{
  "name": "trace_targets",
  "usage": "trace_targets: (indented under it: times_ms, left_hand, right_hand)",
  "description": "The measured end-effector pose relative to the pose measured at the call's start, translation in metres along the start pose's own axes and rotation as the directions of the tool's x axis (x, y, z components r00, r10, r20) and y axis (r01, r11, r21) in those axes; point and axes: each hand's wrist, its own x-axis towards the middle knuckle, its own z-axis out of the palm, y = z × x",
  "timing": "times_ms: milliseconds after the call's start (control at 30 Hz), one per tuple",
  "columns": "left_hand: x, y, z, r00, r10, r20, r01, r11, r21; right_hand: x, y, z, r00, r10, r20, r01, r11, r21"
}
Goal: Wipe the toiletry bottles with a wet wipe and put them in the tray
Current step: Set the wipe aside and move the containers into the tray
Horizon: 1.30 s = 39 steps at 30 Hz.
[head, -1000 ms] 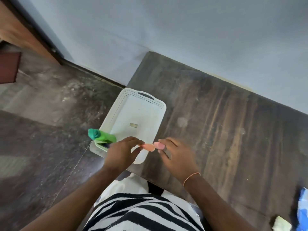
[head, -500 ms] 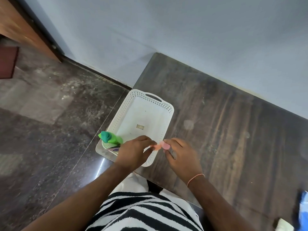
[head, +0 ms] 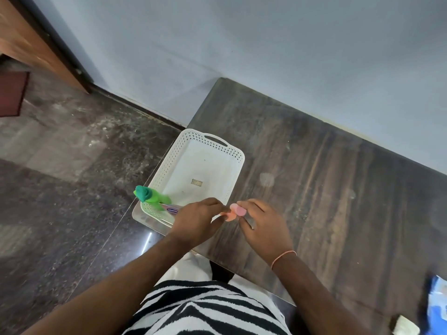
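Holding: pink bottle (head: 232, 212) pinched between left hand (head: 196, 220) and right hand (head: 263, 222), fingers curled.
Axis: lay crosswise, tray (head: 219, 144) just beyond, left nearer.

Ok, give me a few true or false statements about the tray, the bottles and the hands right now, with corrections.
1. The white tray sits at the table's left end. True.
2. The green-capped bottle stands on the floor. False: it is in the tray's near end.
3. Both hands, left and right, hold the small pink bottle. True.
4. The pink bottle is already in the tray. False: it is held just beside the tray.
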Motion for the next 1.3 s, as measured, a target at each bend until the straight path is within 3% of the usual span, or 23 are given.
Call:
trace_targets:
  times_ms: [200,367,567,900,1300]
  left_hand:
    - [-0.006,0.009,-0.013,0.998,-0.026,-0.064,0.025,1.000,-0.015]
    - [-0.038,0.008,-0.033,0.976,-0.165,-0.139,0.156,0.985,-0.073]
    - [-0.072,0.004,-0.029,0.890,-0.379,-0.254,0.353,0.924,-0.146]
    - [-0.089,-0.023,0.014,0.794,-0.554,-0.252,0.524,0.833,-0.180]
    - [-0.081,-0.040,0.032,0.736,-0.652,-0.183,0.624,0.758,-0.190]
  right_hand:
    - [-0.001,0.002,-0.007,0.999,-0.032,0.007,0.031,0.999,0.026]
    - [0.002,-0.001,-0.007,0.992,-0.123,0.030,0.120,0.990,0.073]
    - [0.009,-0.009,0.004,0.968,-0.215,0.129,0.190,0.965,0.179]
    - [0.021,-0.009,0.045,0.877,-0.274,0.394,0.211,0.958,0.195]
    - [0.033,-0.022,0.072,0.825,-0.248,0.508,0.237,0.968,0.086]
